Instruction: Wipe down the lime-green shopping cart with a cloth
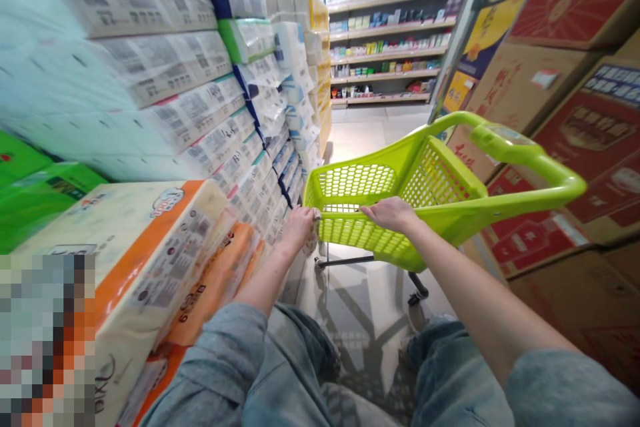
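A lime-green plastic shopping cart stands across the aisle in front of me, its basket turned to the left and its handle to the right. My right hand is closed over the near top rim of the basket. At the basket's left end, my left hand is closed beside the corner. A small pale, patterned, limp thing hangs from its fingers, against the cart; its kind is too unclear to name. The basket's visible inside shows only its mesh walls and the raised child seat panel.
Tall stacks of wrapped tissue packs line the left side, close to my left arm. An orange and cream tissue bundle lies nearer. Stacked cardboard cartons rise on the right beside the cart handle. Shelves of small boxed goods stand beyond the tiled floor.
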Available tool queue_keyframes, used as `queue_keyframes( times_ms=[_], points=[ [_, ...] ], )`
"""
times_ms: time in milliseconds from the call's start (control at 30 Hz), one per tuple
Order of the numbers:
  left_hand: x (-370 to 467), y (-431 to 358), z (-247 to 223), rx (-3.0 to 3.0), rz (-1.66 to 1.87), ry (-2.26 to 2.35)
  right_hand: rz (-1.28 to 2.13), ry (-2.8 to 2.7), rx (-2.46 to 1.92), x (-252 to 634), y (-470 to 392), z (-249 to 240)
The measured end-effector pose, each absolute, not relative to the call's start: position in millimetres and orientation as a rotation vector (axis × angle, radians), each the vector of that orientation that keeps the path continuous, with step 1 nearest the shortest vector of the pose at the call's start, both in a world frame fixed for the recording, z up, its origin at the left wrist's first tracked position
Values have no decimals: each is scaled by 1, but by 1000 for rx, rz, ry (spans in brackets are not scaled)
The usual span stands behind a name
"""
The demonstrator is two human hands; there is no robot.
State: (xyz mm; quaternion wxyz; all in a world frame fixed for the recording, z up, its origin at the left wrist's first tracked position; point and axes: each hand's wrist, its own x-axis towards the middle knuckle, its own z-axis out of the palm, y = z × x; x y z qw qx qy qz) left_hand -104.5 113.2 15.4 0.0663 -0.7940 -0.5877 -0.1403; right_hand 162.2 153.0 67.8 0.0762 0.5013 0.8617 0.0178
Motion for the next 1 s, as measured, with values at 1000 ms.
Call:
queue_keyframes(
  times_ms=[1000],
  points=[
    [25,10,7,-2843,-285,-1542,163,2628,2232,243,112,13]
  ],
)
